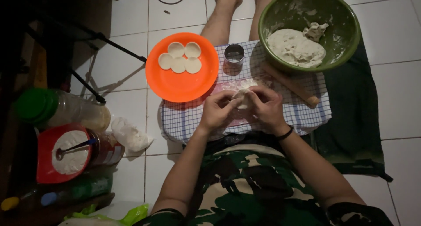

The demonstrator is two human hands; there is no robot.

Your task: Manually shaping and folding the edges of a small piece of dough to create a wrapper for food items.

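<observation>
While you sit on the tiled floor, your left hand [218,109] and your right hand [266,106] meet over the checkered cloth [184,118], and both pinch one small piece of dough [242,95] between the fingertips. Just beside your left hand is the orange plate [175,83] with four dough discs [180,57]. Behind your hands stand a round metal cutter [234,55], a wooden rolling pin [290,84] and a green bowl [344,28] of dough.

Orange plate [182,83] sits at the checked cloth's [184,120] left edge, four dough discs [180,58] on it. Green bowl [309,30] of dough rests at its far right corner, wooden rolling pin [290,84] beside. Red flour tub [63,153] on the floor.
</observation>
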